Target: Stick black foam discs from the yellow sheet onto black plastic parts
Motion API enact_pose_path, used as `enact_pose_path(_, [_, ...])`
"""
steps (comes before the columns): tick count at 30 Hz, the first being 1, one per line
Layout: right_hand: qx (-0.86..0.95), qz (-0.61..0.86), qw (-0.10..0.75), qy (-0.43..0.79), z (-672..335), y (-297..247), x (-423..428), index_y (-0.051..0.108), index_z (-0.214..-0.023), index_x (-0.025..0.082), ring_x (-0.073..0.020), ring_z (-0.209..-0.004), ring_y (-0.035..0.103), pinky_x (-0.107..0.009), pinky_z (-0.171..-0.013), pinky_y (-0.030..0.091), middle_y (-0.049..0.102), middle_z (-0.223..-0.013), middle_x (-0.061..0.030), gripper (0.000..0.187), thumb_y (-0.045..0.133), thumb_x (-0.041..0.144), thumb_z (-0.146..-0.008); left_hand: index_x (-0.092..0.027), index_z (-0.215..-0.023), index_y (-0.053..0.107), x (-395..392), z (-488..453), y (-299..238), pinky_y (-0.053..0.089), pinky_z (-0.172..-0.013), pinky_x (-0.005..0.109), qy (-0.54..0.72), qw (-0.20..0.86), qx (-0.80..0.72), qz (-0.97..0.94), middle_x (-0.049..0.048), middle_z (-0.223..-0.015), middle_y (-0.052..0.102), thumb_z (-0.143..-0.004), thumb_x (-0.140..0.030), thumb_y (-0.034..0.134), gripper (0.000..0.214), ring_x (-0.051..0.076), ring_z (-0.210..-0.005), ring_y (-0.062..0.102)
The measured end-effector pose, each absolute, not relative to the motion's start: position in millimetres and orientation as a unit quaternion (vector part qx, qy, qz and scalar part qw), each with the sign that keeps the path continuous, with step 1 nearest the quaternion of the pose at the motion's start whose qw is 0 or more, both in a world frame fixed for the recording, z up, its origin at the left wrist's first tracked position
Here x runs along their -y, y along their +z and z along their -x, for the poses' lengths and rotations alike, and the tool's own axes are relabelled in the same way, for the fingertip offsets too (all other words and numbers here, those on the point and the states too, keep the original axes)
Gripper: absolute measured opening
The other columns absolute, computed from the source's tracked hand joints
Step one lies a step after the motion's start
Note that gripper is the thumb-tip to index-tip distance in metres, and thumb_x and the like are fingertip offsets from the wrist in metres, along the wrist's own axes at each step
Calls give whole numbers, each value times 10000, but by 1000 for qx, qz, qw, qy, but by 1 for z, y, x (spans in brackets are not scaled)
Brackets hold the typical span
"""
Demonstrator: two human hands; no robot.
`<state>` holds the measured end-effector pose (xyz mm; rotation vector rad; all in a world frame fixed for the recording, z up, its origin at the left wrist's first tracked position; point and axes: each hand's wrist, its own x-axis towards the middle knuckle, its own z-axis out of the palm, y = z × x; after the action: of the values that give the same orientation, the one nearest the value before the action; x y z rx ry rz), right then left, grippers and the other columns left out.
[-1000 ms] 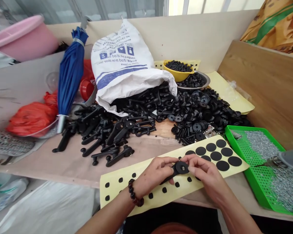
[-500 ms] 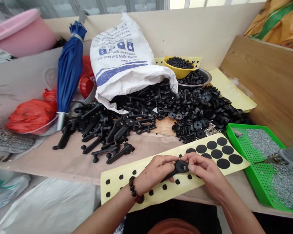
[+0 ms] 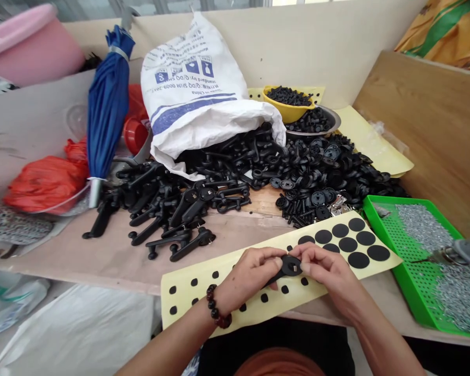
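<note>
My left hand [image 3: 251, 274], with a beaded bracelet at the wrist, is closed around the arm of a black crank handle [image 3: 292, 265]. The round head of that handle faces up, with a slot in it where a small light-coloured piece shows. At the right rim of the head, my right hand [image 3: 324, 269] pinches with thumb and fingertips; whether a thin pad lies between them I cannot tell. Both hands are just above a yellow backing sheet [image 3: 227, 263] bearing round black pads [image 3: 348, 244] and smaller black dots.
Finished-looking black handles [image 3: 194, 245] lie at the left centre, below a white sack [image 3: 194, 68] spilling more. Round black parts [image 3: 325, 167] are heaped at the right. A green tray [image 3: 415, 308] holds small metal pieces, with a screwdriver tip [image 3: 426, 258] above it. A blue umbrella [image 3: 108, 104] leans at the left.
The handle's head has tilted slightly between my hands, and its slot is seen at a flatter angle. Both hands keep their grip; the camera view has shifted a little.
</note>
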<state>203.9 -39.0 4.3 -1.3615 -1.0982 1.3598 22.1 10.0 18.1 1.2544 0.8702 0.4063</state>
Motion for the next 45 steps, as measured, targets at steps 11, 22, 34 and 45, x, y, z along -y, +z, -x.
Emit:
enact_pose_path(11, [509, 570, 431, 480, -196, 6, 42, 538, -577, 202, -187, -767, 569, -266, -662, 455, 624, -814, -44, 139, 595, 220, -702, -149, -945, 641, 1, -21, 0, 395, -516, 189, 247, 624, -432, -602, -13, -640, 526, -799, -346, 590, 250, 101, -570, 452])
enact_pose_path(22, [349, 510, 465, 634, -197, -7, 50, 746, -853, 175, -186, -728, 619, -310, -723, 488, 717, -807, -76, 251, 674, 393, -750, -151, -939, 650, 10, -13, 2, 415, -525, 200, 266, 586, -472, -603, 27, -717, 634, -780, -311, 589, 234, 131, -615, 534])
enact_pose_path(34, [553, 539, 430, 467, -179, 0, 54, 597, -1083, 241, -178, -767, 599, -279, -687, 455, 651, -854, -24, 246, 479, 366, -907, -129, -970, 621, 16, -12, 12, 429, -489, 197, 283, 641, -463, -543, 4, -659, 548, -753, -332, 602, 298, 104, -559, 466])
enact_pose_path(45, [698, 470, 453, 294, -148, -13, 62, 480, -1175, 233, -203, -910, 605, -331, -794, 480, 636, -991, -65, 302, 333, 131, -931, -160, -1023, 616, 31, 6, 10, 445, -680, 239, 273, 604, -442, -604, 23, -808, 618, -758, -229, 589, 275, 149, -739, 548])
